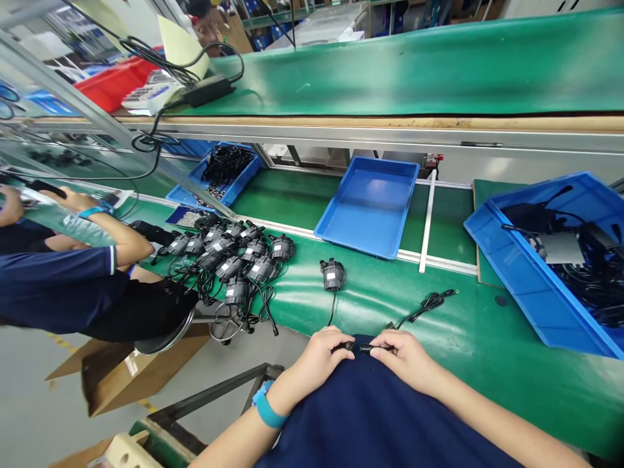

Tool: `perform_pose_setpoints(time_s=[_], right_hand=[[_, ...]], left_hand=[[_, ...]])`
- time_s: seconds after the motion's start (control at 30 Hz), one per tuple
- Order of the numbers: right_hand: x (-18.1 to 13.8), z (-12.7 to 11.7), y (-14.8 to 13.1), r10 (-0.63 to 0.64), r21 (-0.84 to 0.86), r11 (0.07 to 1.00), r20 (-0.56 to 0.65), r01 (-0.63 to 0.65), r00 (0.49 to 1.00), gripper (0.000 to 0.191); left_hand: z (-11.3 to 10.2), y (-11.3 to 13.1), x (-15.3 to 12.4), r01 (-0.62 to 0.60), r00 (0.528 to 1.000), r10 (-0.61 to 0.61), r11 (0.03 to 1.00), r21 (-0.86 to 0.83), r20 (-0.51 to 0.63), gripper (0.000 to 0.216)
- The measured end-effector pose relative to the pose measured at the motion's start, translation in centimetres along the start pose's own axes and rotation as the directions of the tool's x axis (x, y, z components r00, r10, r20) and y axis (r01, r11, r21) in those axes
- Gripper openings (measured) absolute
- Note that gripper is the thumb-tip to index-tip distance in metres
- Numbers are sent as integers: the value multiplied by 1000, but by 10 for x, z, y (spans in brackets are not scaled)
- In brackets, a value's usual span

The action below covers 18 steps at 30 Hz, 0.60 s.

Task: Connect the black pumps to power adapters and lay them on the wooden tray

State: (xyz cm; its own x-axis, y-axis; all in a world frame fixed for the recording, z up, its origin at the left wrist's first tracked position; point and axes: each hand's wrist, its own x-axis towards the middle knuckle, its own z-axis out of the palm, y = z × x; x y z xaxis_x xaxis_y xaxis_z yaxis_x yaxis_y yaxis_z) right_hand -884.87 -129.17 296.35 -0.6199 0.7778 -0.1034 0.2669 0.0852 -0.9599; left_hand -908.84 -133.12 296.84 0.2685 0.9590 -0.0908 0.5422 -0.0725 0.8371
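Note:
My left hand [325, 351] pinches a black cable connector [348, 347] at the end of a lead running up to a small black pump-like unit [333, 275] on the green bench. Facing it, my right hand [400, 351] grips a second black cable connector [365, 349]. A small gap shows between the two connector ends, just in front of my dark blue shirt. Beyond my right hand a bundled black cable [429, 304] lies on the bench; whether it joins the connector I hold is partly hidden by my fingers.
Many similar black units [236, 289] crowd the bench at left, beside a seated co-worker [63, 279]. A blue tray [370, 201] stands ahead. At right is a blue bin [517, 273] of cables and adapters. A raised green shelf [414, 71] crosses the back.

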Motion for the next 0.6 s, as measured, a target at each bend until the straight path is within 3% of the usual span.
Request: perform_pose_setpoints(time_s=[0.1,0.2,0.47,0.6], right_hand=[[-1,2,3,-24,-99,995,-39,20,999,31],[0,4,8,-100,-205,975,-49,88,994,33],[-1,5,13,-322,-421,866,-54,270,945,23],[-2,5,12,-340,-407,868,-71,284,938,20]], left_hand=[[5,-3,2,-117,990,126,984,136,-62,17],[7,-2,3,-208,974,223,947,246,-35,20],[10,9,9,-327,932,363,817,474,18,16],[11,13,15,-366,912,409,788,494,23,17]])
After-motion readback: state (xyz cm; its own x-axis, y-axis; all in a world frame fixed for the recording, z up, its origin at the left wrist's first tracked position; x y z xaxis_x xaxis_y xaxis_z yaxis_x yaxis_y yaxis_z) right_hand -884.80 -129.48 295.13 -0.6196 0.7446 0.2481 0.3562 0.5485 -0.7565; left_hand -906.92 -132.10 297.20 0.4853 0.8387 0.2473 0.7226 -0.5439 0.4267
